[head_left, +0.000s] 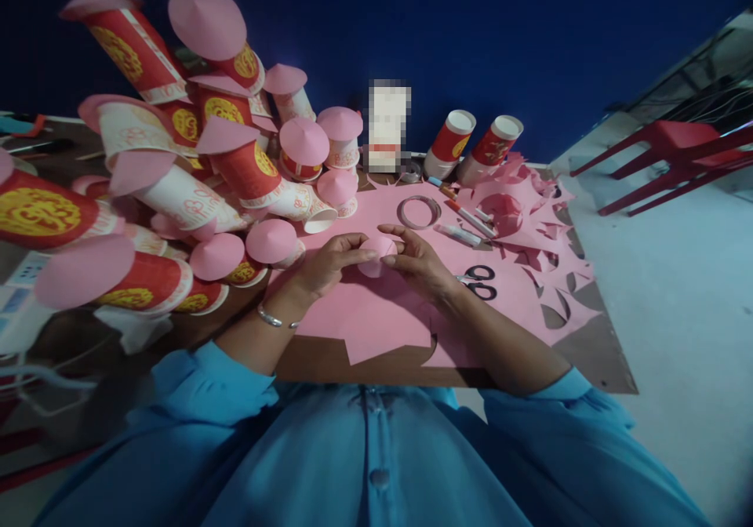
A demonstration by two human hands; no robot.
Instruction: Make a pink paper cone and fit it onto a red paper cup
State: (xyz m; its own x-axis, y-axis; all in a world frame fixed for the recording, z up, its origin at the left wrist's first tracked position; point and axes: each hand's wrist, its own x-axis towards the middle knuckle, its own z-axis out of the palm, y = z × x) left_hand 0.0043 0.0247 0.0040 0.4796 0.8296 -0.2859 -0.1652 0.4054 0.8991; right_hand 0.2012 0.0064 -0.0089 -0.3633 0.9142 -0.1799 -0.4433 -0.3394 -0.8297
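Between my two hands is a small pink paper cone (376,265), held above pink paper sheets (382,315) on the table. My left hand (340,259) pinches its left side with thumb and fingers. On the right side, my right hand (412,257) grips the cone's edge, thumb in front and index finger raised behind. A roll of tape (419,212) lies just beyond my hands. Black-handled scissors (483,282) rest right of my right wrist, their blades partly hidden.
Paper-cup towers with pink cone roofs (235,166) crowd the left side. Two red and white cup stacks (452,141) stand at the back. Markers (469,217) and cut pink scraps (529,205) lie on the right. A red stool (671,147) stands on the floor beyond.
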